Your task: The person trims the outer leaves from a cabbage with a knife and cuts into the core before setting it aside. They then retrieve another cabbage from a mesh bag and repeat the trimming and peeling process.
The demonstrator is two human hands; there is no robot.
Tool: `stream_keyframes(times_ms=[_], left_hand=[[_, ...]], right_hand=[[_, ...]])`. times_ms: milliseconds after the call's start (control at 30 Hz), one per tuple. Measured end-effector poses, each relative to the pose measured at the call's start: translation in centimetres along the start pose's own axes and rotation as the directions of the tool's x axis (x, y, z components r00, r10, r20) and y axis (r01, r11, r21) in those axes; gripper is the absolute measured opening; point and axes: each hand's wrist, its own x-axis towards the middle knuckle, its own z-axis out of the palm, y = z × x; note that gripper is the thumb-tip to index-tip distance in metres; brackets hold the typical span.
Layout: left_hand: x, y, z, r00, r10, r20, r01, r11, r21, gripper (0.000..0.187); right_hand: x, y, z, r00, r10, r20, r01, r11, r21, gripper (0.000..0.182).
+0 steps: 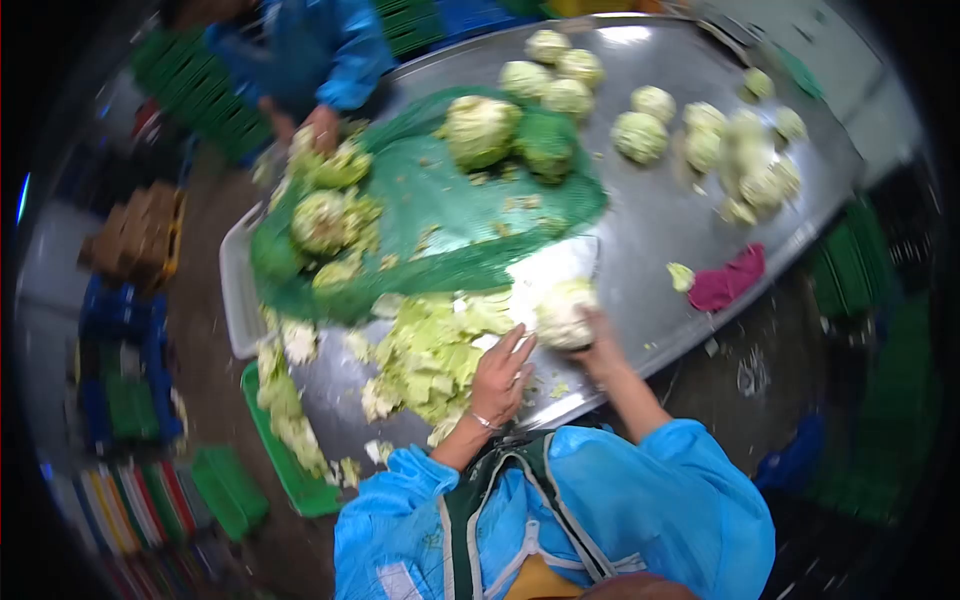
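Note:
A pale, trimmed cabbage [562, 310] is gripped at its right side by my right hand [598, 350], over the near edge of the metal table [640, 270]. My left hand [500, 380] is just left of that cabbage, fingers stretched out and apart, holding nothing visible. Under and beside it lies a heap of loose cabbage leaves [425, 355]. Beyond the heap, a green mesh bag [420, 215] is spread on the table. On the mesh rest a large cabbage [480, 130] and another cabbage [547, 145] partly covered by netting.
Several trimmed cabbages [640, 137] stand on the far right of the table, near a magenta cloth [728, 278]. A co-worker's hand [322, 130] touches leafy cabbage at the far left. A white tub [238, 285] and a green crate [285, 450] adjoin the left edge.

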Motion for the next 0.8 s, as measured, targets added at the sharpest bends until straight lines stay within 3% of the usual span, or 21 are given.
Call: stream_keyframes(times_ms=[67, 133, 200, 300, 333, 367, 400, 433, 467, 500, 533, 567, 600, 633, 667, 700, 767, 800], left_hand=[[-0.4, -0.1, -0.7, 0.992, -0.081, -0.094, 0.089, 0.992, 0.089, 0.068], [-2.1, -1.5, -1.8, 0.939, -0.274, -0.208, 0.313, 0.932, 0.184, 0.075], [-4.3, -2.7, -3.5, 0.869, -0.386, -0.31, 0.463, 0.856, 0.231, 0.081], [-8.7, -3.2, -5.2, 0.785, -0.531, -0.32, 0.579, 0.811, 0.077, 0.072], [-10.0, -2.4, -5.5, 0.732, -0.594, -0.335, 0.633, 0.774, 0.009, 0.059], [-11.4, -1.8, -5.5, 0.698, -0.624, -0.351, 0.662, 0.75, -0.016, 0.056], [-13.0, -1.4, -5.2, 0.663, -0.652, -0.368, 0.689, 0.724, -0.043, 0.052], [-14.4, -0.8, -4.6, 0.625, -0.681, -0.382, 0.715, 0.696, -0.072, 0.049], [-15.6, 0.0, -3.8, 0.565, -0.706, -0.427, 0.725, 0.672, -0.152, 0.04], [-16.3, 0.5, -3.1, 0.508, -0.746, -0.43, 0.741, 0.633, -0.223, 0.038], [-17.1, 1.3, -2.2, 0.448, -0.785, -0.428, 0.751, 0.59, -0.296, 0.036], [-18.0, 2.0, -1.3, 0.391, -0.82, -0.418, 0.753, 0.546, -0.367, 0.034], [-18.4, 2.3, -0.3, 0.318, -0.878, -0.358, 0.725, 0.468, -0.505, 0.031], [-18.5, 2.7, 0.4, 0.306, -0.895, -0.324, 0.695, 0.443, -0.567, 0.032], [-18.6, 3.0, 0.9, 0.324, -0.9, -0.292, 0.694, 0.436, -0.574, 0.032], [-18.7, 3.1, 1.4, 0.343, -0.903, -0.261, 0.689, 0.43, -0.584, 0.033], [-19.2, 3.0, 2.1, 0.411, -0.877, -0.247, 0.695, 0.477, -0.538, 0.033], [-19.3, 2.9, 2.0, 0.415, -0.875, -0.249, 0.703, 0.482, -0.523, 0.032]], right_hand=[[1.9, -5.0, -3.6, 0.994, -0.063, 0.086, 0.053, 0.993, 0.108, 0.061], [4.8, -10.1, -7.9, 0.992, -0.116, -0.045, 0.122, 0.975, 0.186, 0.063], [7.6, -15.6, -12.7, 0.989, -0.14, -0.048, 0.147, 0.964, 0.221, 0.059], [12.0, -20.9, -18.3, 0.932, -0.176, -0.316, 0.233, 0.961, 0.151, 0.062], [13.4, -21.9, -20.2, 0.934, -0.155, -0.323, 0.217, 0.962, 0.166, 0.062], [15.0, -22.1, -22.4, 0.914, -0.283, -0.292, 0.307, 0.951, 0.04, 0.07], [12.9, -22.6, -18.1, 0.856, -0.165, -0.491, 0.254, 0.96, 0.121, 0.079], [13.1, -21.7, -16.9, 0.825, -0.212, -0.524, 0.258, 0.966, 0.014, 0.087], [14.0, -20.2, -17.2, 0.876, -0.31, -0.369, 0.277, 0.95, -0.141, 0.067], [14.3, -18.4, -16.0, 0.979, -0.189, -0.071, 0.174, 0.969, -0.173, 0.053], [12.8, -16.0, -13.9, 0.975, -0.02, 0.222, 0.074, 0.969, -0.238, 0.04], [7.3, -12.1, -7.1, 0.94, 0.089, 0.329, -0.01, 0.972, -0.236, 0.026], [1.3, -10.0, -2.5, 0.796, 0.319, 0.514, -0.069, 0.893, -0.445, 0.027], [-1.5, -7.4, 0.1, 0.597, 0.648, 0.473, -0.226, 0.701, -0.676, 0.026], [-3.6, -4.1, 1.2, 0.43, 0.825, 0.366, -0.203, 0.483, -0.851, 0.025], [-7.0, -1.1, 3.3, 0.508, 0.839, 0.195, 0.202, 0.104, -0.974, 0.028], [-4.7, 6.5, -1.4, 0.397, 0.871, 0.29, 0.342, 0.153, -0.927, 0.034], [-2.3, 10.5, -3.4, 0.291, 0.924, 0.25, 0.329, 0.148, -0.932, 0.036]])
